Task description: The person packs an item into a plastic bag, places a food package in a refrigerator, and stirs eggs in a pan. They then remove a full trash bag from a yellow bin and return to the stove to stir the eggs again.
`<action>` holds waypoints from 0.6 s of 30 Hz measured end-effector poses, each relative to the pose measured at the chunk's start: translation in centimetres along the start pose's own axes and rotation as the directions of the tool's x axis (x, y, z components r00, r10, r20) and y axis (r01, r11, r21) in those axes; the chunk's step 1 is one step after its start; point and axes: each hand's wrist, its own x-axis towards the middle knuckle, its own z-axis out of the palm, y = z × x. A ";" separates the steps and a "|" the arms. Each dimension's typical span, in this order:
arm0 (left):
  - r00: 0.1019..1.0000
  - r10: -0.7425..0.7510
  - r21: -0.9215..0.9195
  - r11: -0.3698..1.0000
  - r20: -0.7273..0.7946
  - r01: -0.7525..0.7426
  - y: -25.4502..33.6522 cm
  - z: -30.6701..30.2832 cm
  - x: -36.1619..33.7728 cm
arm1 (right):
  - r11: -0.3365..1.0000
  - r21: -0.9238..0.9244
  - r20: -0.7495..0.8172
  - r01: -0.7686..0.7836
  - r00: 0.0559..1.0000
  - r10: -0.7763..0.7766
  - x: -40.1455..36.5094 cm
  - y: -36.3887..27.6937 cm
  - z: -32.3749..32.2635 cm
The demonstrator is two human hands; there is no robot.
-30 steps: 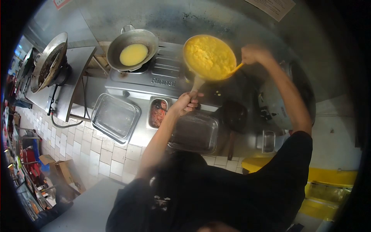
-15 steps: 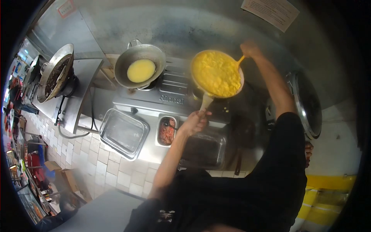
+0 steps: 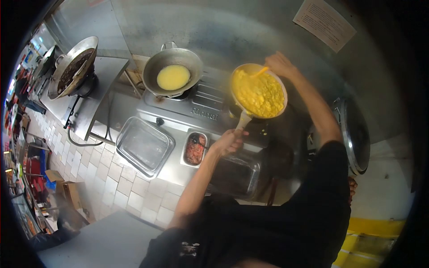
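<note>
Two hands work over a stove (image 3: 201,109) in the head view. The left hand (image 3: 229,142) has its grip clenched around the pale handle of a pan (image 3: 233,96). The pan sits just beyond that grip, tilted, with its far rim by the right hand. Yellow scrambled egg (image 3: 261,94) fills it. The right hand (image 3: 279,64) is at that far rim, its grip closed on an orange spatula (image 3: 260,70) whose blade reaches from the grip down into the egg.

Well to the left of the left grip, on the stove's other burner, stands a wok (image 3: 154,73) holding a pool of yellow liquid (image 3: 173,77). Just left of the left grip, a small steel tray (image 3: 195,148) of chopped red food is set into the bench (image 3: 176,172). Further left of it lies a larger steel tray (image 3: 144,144). Right under the left grip and nearer the body sits a clear container (image 3: 237,174). Far to the left of both grips, a second wok (image 3: 71,67) rests tilted on a separate burner. Above and to the right of the right grip, a paper notice (image 3: 325,23) hangs on the steel wall.
</note>
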 end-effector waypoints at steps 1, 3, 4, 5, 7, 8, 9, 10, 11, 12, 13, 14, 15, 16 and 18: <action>1.000 0.002 -0.003 1.000 0.001 -0.002 0.1 -0.1 0.1 | 1.000 -0.008 -0.001 0.009 1.000 -0.009 -0.8 -0.9 -1.4; 1.000 0.010 0.008 1.000 0.000 -0.010 0.0 -0.2 0.2 | 0.996 -0.069 0.140 -0.053 0.988 0.062 -3.3 -3.4 -5.0; 1.000 0.010 0.026 1.000 -0.001 -0.010 0.0 -0.2 0.2 | 0.996 -0.070 0.146 -0.049 0.988 0.058 -4.5 -3.8 -4.8; 1.000 0.002 0.019 1.000 0.001 -0.002 -0.1 -0.3 0.2 | 0.994 -0.111 0.084 0.000 0.996 0.010 -6.0 -4.0 -4.5; 1.000 0.002 -0.004 1.000 0.014 -0.002 0.0 -0.3 0.2 | 0.987 -0.157 0.030 0.042 0.999 -0.038 -9.0 -4.6 -4.8; 1.000 0.004 -0.002 1.000 0.011 -0.004 0.0 -0.3 0.2 | 0.986 -0.163 -0.001 0.042 0.999 -0.042 -10.4 -4.8 -5.7; 1.000 0.004 -0.007 1.000 0.014 -0.004 0.0 -0.1 0.2 | 0.985 -0.170 -0.032 0.043 0.998 -0.049 -11.4 -4.8 -6.6; 1.000 0.004 -0.032 0.999 0.006 -0.004 -0.1 0.0 0.0 | 0.985 -0.169 -0.028 0.042 0.998 -0.048 -12.3 -4.7 -7.2; 1.000 0.005 -0.052 0.999 -0.001 -0.005 0.1 0.1 0.0 | 0.984 -0.174 -0.015 0.024 1.000 -0.028 -13.1 -4.4 -7.8; 1.000 0.012 -0.023 1.000 -0.004 -0.012 0.1 0.1 -0.1 | 0.983 -0.182 -0.002 0.005 1.000 -0.006 -13.7 -4.0 -8.1; 1.000 0.014 -0.023 1.000 0.002 -0.014 0.1 0.2 -0.1 | 0.982 -0.188 -0.001 0.004 1.000 -0.004 -14.1 -3.6 -8.3; 1.000 0.010 -0.034 0.999 0.009 -0.010 0.2 0.2 -0.1 | 0.975 -0.186 -0.027 -0.121 0.993 0.118 -14.2 -3.2 -8.5; 1.000 0.005 -0.043 0.999 0.014 -0.004 0.1 0.1 -0.1 | 0.953 -0.179 -0.054 -0.246 0.969 0.240 -14.3 -2.8 -8.5; 1.000 -0.003 -0.022 1.000 0.016 0.004 0.2 -0.1 -0.1 | 0.952 -0.182 -0.060 -0.247 0.969 0.240 -14.2 -2.2 -8.0; 1.000 -0.004 -0.013 1.000 0.011 0.005 0.1 -0.2 0.1 | 0.911 -0.240 -0.175 -0.337 0.938 0.301 -13.2 -0.5 -5.7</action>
